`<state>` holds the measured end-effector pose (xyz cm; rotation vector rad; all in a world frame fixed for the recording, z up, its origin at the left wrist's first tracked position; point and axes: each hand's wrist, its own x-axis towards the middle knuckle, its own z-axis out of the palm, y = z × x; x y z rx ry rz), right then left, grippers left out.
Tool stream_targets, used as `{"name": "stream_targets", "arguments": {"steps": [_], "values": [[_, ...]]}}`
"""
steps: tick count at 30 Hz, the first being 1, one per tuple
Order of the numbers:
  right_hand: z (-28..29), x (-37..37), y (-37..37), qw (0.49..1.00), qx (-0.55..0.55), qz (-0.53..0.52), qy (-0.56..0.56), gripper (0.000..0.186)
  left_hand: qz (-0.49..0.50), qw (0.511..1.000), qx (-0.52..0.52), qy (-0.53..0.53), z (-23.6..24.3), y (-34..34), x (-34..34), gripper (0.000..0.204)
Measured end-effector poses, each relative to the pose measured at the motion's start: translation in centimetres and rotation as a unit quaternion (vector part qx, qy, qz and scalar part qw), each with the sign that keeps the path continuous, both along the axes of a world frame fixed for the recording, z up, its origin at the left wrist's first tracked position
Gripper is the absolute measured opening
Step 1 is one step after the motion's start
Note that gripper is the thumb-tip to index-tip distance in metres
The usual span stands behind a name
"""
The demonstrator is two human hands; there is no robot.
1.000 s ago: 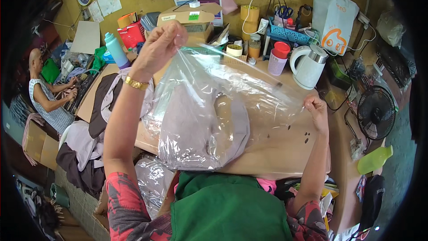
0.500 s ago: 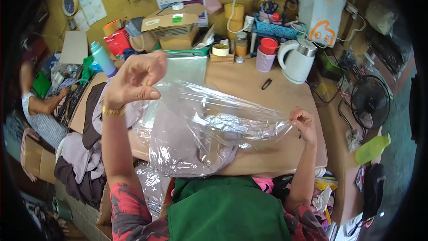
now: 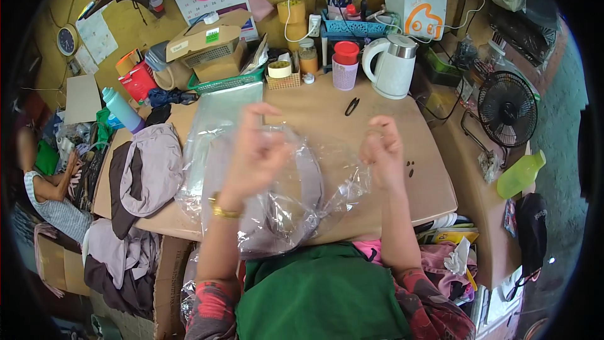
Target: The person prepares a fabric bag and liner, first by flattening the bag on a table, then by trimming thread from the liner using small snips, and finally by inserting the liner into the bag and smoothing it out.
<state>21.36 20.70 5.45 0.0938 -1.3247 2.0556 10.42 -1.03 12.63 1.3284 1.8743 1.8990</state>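
Note:
A clear plastic bag (image 3: 343,198) lies crumpled on the table in front of me, with pale grey-mauve fabric (image 3: 255,230) showing through it. Above the bag's left part is my left hand (image 3: 258,154), smeared by motion, its thumb and forefinger apart and nothing visible between them. My right hand (image 3: 385,148) is raised beside the bag's right edge, fingers loosely bent and apart, with no film seen stretched from it. A gold-coloured band circles my left wrist.
Flat clear plastic sheets (image 3: 226,104) lie at the back left, near folded grey and brown garments (image 3: 151,170). Small black thread snips (image 3: 352,106), a white kettle (image 3: 393,66) and a lidded cup (image 3: 345,66) stand or lie toward the back. Another person (image 3: 56,198) works at far left.
The plastic film was stretched toward my right hand and now lies slack on the table. My hands have moved closer together. The view has shifted to the right.

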Motion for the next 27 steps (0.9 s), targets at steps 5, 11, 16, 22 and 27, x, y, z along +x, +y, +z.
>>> {"name": "stream_targets", "arguments": {"steps": [5, 11, 16, 22, 27], "values": [[2.4, -0.4, -6.8, 0.976, 0.189, -0.026, -0.109, 0.009, 0.007, 0.995, -0.062, 0.079, -4.1, 3.9, 2.4, 0.070], [0.7, -0.9, -4.4, 0.980, 0.155, -0.098, -0.082, 0.003, 0.122, 0.941, -0.117, 0.292, -4.6, 3.0, 3.2, 0.051], [0.2, -0.8, -3.0, 0.941, 0.260, -0.176, -0.121, 0.006, 0.064, 0.898, -0.140, 0.411, -5.4, 0.9, 3.1, 0.022], [0.7, -0.6, -6.1, 0.818, 0.480, -0.315, 0.034, 0.009, 0.098, 0.891, -0.142, 0.419, -5.8, 1.4, 3.0, 0.010], [1.6, -0.8, -5.6, 0.737, 0.612, -0.140, -0.251, 0.022, 0.140, 0.831, -0.254, 0.473, -6.0, 0.5, 4.0, 0.022]]}}
